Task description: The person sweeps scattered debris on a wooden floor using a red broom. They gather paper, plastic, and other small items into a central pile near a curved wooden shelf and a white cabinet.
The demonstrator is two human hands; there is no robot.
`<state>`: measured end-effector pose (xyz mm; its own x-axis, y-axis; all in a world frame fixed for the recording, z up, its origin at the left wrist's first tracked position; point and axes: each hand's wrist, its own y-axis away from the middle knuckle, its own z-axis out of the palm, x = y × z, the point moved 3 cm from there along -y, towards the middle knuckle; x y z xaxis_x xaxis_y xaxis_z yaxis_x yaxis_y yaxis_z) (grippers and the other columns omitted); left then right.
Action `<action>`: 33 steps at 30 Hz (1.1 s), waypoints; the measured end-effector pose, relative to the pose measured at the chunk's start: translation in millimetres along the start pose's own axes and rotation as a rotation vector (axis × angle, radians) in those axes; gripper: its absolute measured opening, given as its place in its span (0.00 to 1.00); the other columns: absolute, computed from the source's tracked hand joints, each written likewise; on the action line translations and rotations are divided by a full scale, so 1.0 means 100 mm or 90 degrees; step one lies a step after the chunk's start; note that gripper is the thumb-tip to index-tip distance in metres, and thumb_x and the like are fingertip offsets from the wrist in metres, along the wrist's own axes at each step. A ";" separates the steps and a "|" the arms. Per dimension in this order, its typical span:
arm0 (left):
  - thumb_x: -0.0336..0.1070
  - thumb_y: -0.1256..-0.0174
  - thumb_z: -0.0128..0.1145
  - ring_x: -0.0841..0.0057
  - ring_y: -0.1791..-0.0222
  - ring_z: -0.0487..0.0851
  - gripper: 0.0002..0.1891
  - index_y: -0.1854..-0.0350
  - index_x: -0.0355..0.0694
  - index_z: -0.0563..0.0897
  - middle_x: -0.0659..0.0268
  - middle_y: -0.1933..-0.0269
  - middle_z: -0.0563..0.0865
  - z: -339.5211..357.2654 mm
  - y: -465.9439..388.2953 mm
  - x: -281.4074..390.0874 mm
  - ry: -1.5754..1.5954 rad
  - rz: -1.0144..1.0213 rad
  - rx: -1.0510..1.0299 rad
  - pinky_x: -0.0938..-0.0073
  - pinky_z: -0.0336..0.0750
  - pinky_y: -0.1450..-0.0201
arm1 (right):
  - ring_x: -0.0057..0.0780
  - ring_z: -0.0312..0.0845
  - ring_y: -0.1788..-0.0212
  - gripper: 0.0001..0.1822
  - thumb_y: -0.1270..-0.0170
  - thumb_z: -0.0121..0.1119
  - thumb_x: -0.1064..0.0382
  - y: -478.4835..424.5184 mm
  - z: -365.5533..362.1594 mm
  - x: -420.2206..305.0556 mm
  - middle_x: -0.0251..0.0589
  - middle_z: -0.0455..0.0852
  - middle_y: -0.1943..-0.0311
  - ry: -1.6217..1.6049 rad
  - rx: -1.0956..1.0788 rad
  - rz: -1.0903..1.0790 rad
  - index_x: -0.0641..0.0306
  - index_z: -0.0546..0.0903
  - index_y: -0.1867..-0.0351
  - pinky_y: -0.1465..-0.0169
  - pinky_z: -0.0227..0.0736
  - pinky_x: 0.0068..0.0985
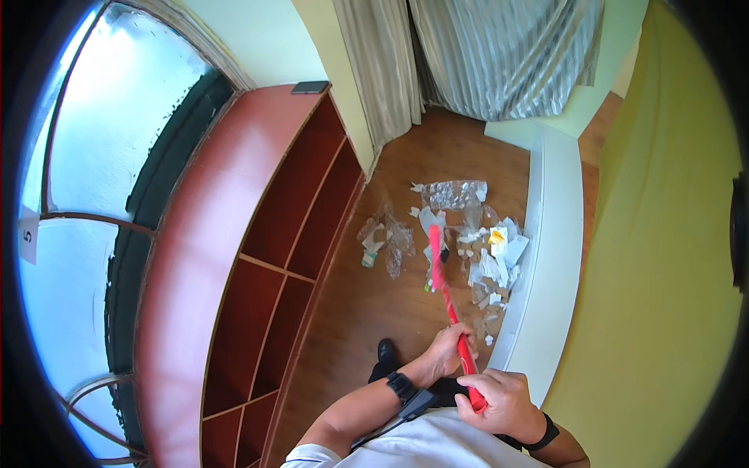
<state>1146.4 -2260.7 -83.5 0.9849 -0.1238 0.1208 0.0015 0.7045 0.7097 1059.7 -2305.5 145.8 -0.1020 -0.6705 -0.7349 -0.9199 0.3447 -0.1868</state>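
Observation:
Both hands grip the red handle [449, 307] of a broom in front of my body. Lower on the shaft is my left hand [449, 350]; my right hand [497, 398] closes around it near the top end. The pink broom head [436, 254] is over the litter on the wooden floor; whether it touches the floor I cannot tell. Around it lie scraps of paper and clear plastic. One heap of white scraps [491, 266] is against the low white ledge, and a smaller heap of plastic [389, 240] lies to the left. Crumpled clear wrapping [453, 194] lies beyond the head.
A low red shelf unit [275, 234] with open compartments runs along the left under the window [88, 146]. A dark phone-like slab [310, 88] lies on its top. The white ledge [550, 234] and yellow cloth [649, 263] are on the right. Curtains [485, 58] hang at the far end.

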 end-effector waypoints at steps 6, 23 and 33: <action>0.37 0.37 0.56 0.70 0.75 0.76 0.08 0.74 0.44 0.74 0.65 0.77 0.78 -0.36 0.33 0.82 0.058 0.057 0.151 0.65 0.76 0.63 | 0.39 0.83 0.72 0.12 0.44 0.68 0.66 -0.67 0.39 0.21 0.43 0.86 0.72 -0.155 -0.035 0.065 0.62 0.85 0.57 0.67 0.78 0.31; 0.33 0.40 0.56 0.71 0.88 0.74 0.07 0.77 0.39 0.76 0.62 0.84 0.76 -0.53 -0.78 2.88 -0.118 0.041 0.155 0.64 0.73 0.84 | 0.25 0.79 0.81 0.08 0.35 0.64 0.65 -2.48 1.21 0.42 0.39 0.83 0.81 -0.007 0.064 0.282 0.65 0.84 0.57 0.75 0.71 0.24; 0.37 0.40 0.61 0.70 0.83 0.75 0.09 0.77 0.43 0.77 0.65 0.81 0.77 -0.17 -0.40 2.91 -0.251 -0.033 0.166 0.64 0.73 0.78 | 0.36 0.83 0.79 0.15 0.46 0.71 0.69 -2.64 1.08 0.44 0.40 0.84 0.78 -0.052 0.022 0.176 0.62 0.80 0.58 0.72 0.76 0.26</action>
<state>1436.3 -2313.3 -88.1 0.8440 -0.4450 0.2993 -0.0445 0.4981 0.8660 1338.8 -2354.8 91.9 -0.3147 -0.4930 -0.8111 -0.8480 0.5299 0.0069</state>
